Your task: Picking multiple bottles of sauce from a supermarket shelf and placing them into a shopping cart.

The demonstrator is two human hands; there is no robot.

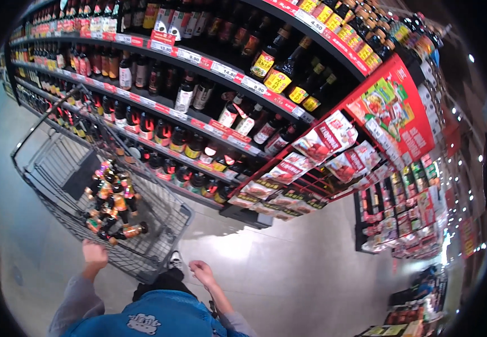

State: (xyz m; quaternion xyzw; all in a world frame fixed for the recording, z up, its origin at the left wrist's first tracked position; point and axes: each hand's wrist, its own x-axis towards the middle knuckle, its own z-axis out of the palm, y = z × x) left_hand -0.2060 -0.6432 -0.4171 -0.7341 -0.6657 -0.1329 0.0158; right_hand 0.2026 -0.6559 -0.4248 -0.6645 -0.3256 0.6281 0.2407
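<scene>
At the near side of a wire shopping cart (150, 252) is my left hand (95, 254), its fingers curled against the rim. Whether it grips the rim is hidden by the hand itself. Several dark sauce bottles (115, 191) with orange and yellow labels lie jumbled in the cart's basket. One bottle (131, 231) lies on its side, apart from the pile. My right hand (201, 271) hangs over the floor, right of the cart, with fingers loosely curled and nothing visible in it.
Beyond the cart, long shelves (150, 97) hold rows of bottles. A red end rack (323, 177) carries hanging seasoning packets (327, 135). Farther right stands another stocked display (399, 206). My shoe (176, 260) is beside the cart on the shiny floor (302, 252).
</scene>
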